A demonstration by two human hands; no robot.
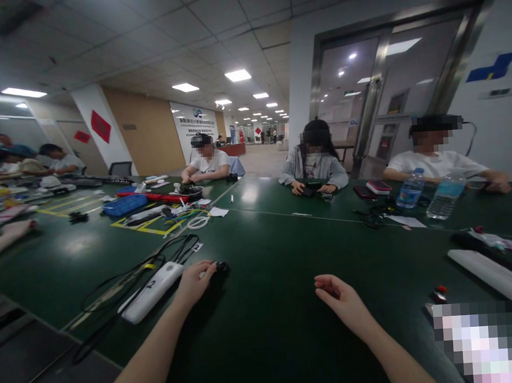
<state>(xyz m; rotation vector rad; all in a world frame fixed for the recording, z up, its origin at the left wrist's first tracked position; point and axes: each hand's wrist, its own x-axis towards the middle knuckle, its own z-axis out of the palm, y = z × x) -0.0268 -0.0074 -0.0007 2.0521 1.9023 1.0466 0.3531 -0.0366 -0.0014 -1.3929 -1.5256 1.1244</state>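
Note:
My left hand (196, 283) reaches over the dark green table, its thumb and fingers closed on a small black object (221, 267) whose kind I cannot make out. Close beside that wrist, a long white device (152, 293) marked with a 2 lies on the table, and black cables (156, 261) run across and behind it. To the right, my right hand (340, 303) is held over the table with nothing in it. Its fingers are slightly curled, and a gap shows between them and the thumb.
A blue tray (125, 204) and tangled wires lie at the left. Two water bottles (446, 196), phones and cables are at the right. A white bar-shaped device (495, 272) and a pixelated bright area sit near the right edge. Several people work around the table.

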